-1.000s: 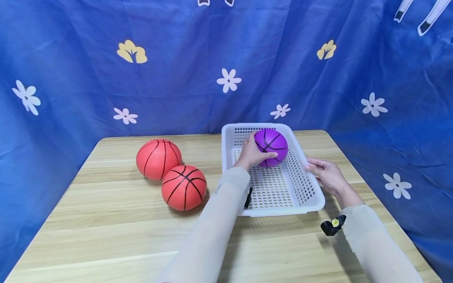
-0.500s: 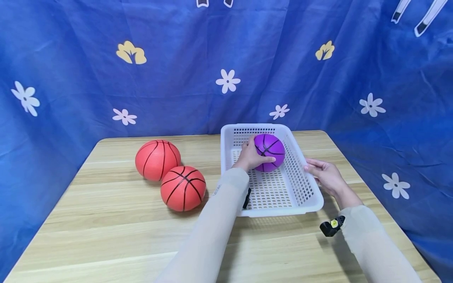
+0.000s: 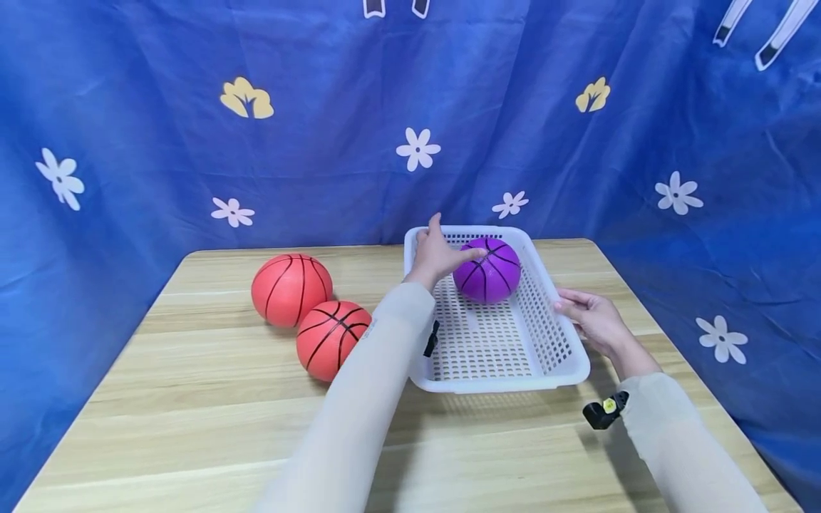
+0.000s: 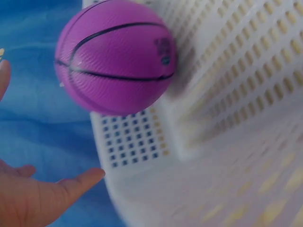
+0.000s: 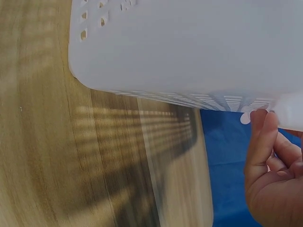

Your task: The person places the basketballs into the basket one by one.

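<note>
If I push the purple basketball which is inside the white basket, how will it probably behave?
The purple basketball would probably roll easily, since it looks round. The raised walls of the white basket should likely keep it from rolling away. Its finely textured surface, visible in the left wrist view, suggests it may not be very slippery.

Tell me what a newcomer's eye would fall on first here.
Probably the purple ball, vivid inside the white basket, with the left hand spread beside it. Next, two red balls sit close together on the wooden table, left of the basket. Behind hangs a blue cloth with white flowers.
</note>
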A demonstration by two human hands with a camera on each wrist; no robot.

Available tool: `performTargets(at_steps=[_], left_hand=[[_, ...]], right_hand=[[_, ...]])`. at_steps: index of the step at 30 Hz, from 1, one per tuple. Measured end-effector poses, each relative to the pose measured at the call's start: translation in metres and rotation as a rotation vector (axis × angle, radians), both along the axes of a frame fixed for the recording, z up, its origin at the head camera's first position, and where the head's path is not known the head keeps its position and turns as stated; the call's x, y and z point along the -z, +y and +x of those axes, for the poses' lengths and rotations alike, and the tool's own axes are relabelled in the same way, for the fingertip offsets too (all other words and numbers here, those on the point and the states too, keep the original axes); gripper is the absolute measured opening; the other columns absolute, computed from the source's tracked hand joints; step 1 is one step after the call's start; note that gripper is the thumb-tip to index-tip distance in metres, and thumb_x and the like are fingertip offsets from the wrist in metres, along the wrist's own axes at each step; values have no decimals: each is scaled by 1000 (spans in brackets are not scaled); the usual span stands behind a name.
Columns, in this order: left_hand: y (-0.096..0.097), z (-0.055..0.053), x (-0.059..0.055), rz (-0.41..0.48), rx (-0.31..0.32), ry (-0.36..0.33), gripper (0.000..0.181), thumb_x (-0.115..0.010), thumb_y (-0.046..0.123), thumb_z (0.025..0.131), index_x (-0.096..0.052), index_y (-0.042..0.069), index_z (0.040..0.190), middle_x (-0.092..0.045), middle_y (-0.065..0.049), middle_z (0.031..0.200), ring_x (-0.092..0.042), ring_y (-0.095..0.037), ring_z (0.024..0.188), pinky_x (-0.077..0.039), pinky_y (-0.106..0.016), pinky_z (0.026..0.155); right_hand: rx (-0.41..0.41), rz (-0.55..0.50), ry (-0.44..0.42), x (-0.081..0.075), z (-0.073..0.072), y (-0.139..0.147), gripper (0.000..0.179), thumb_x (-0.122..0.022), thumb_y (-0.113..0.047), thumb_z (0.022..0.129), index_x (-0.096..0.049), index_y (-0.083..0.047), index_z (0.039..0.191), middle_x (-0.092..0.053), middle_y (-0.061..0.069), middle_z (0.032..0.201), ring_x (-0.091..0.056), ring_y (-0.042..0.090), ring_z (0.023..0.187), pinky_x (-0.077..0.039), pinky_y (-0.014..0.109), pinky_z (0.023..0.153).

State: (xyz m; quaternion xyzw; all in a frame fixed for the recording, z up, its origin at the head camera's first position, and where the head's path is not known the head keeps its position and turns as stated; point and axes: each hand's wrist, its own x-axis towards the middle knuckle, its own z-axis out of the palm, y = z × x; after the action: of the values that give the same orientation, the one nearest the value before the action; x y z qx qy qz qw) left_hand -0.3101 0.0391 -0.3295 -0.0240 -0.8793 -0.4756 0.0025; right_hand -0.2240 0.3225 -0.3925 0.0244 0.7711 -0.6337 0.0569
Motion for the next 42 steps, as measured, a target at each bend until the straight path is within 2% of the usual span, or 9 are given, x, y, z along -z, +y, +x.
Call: performTargets(at_steps=[4,8,12,17,24,29,36,42], left_hand=[[-12,0,-19,5,0,28,116,-84,50,65,-15,21,153,-24,-19,148,-32,-33,132,-33,-47,105],[-29,0,-33,-23,22,91,114,-84,52,65,-17,20,153,-27,-16,148,-34,-29,132,-33,-44,106],[-49,-1,-42,-61,60,151,113,-82,54,66,-19,20,152,-28,-11,150,-31,-25,134,-33,-43,106],[-77,-4,-47,-75,103,219,110,-82,54,66,-22,21,152,-32,-9,149,-33,-24,134,-35,-43,104],[-126,-6,-42,-28,192,294,101,-84,44,69,-28,21,150,-39,-10,144,-41,-24,129,-40,-42,101],[-165,-5,-35,10,230,337,94,-86,33,71,-33,20,148,-41,-10,143,-42,-27,128,-41,-44,99],[-216,-1,-23,13,210,379,85,-84,24,73,-39,22,145,-46,-9,139,-44,-28,127,-39,-47,100],[-249,5,-9,11,167,390,82,-84,17,73,-42,20,144,-49,-11,137,-45,-28,126,-39,-49,100]], right_hand=[[-5,0,-3,0,1,1,57,-60,-18,95,-38,6,141,-61,14,122,-65,15,95,-54,29,76],[-9,2,-3,0,1,0,57,-60,-17,95,-37,7,141,-59,17,125,-65,15,94,-54,29,75],[-10,20,-2,-1,2,-1,56,-59,-17,96,-37,7,141,-55,22,128,-65,14,93,-55,29,75],[-10,29,2,-1,3,-1,56,-59,-17,96,-37,7,141,-57,21,126,-65,13,91,-54,29,74],[-16,-10,16,0,2,0,57,-61,-16,95,-37,10,140,-66,4,112,-65,13,91,-55,28,73],[-13,-9,18,0,2,0,57,-61,-16,95,-37,10,140,-66,2,110,-66,13,91,-55,28,73],[-11,-12,17,0,3,-1,57,-61,-16,95,-37,10,140,-66,5,111,-66,13,90,-55,28,73],[-10,-13,17,0,3,-1,56,-60,-15,95,-37,11,140,-66,4,110,-66,12,88,-55,28,72]])
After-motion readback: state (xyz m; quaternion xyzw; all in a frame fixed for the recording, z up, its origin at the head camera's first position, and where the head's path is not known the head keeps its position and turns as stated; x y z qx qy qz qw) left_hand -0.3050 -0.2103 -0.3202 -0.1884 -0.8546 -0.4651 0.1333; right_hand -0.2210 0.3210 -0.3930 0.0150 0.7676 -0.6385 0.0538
